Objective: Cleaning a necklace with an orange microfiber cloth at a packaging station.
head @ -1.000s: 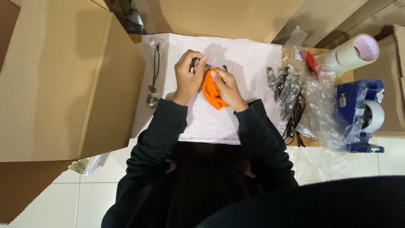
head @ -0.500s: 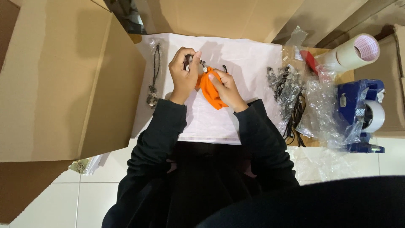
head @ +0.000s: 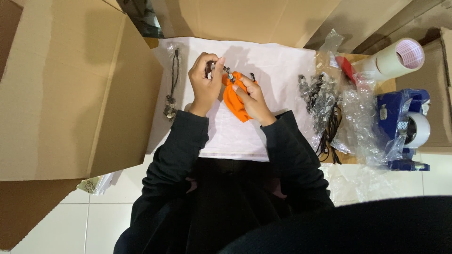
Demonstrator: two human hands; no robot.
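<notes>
My left hand (head: 205, 82) grips a dark cord necklace with small metal beads (head: 225, 71) above a white sheet (head: 278, 70). My right hand (head: 252, 96) holds a bunched orange cloth (head: 234, 101) pressed against the beads, with the fingers folded over it. Both hands sit close together at the middle of the sheet. Black sleeves cover both forearms. Part of the necklace is hidden inside the left fist.
Another bead necklace (head: 172, 89) lies at the sheet's left edge. A pile of similar necklaces (head: 321, 96) and crumpled clear plastic bags (head: 360, 117) lie to the right. A paper roll (head: 395, 59) and a blue tape dispenser (head: 405, 129) stand far right. Cardboard panels (head: 61, 89) surround the sheet.
My left hand has shifted slightly up and left along the necklace while the right hand keeps the orange cloth on the beads.
</notes>
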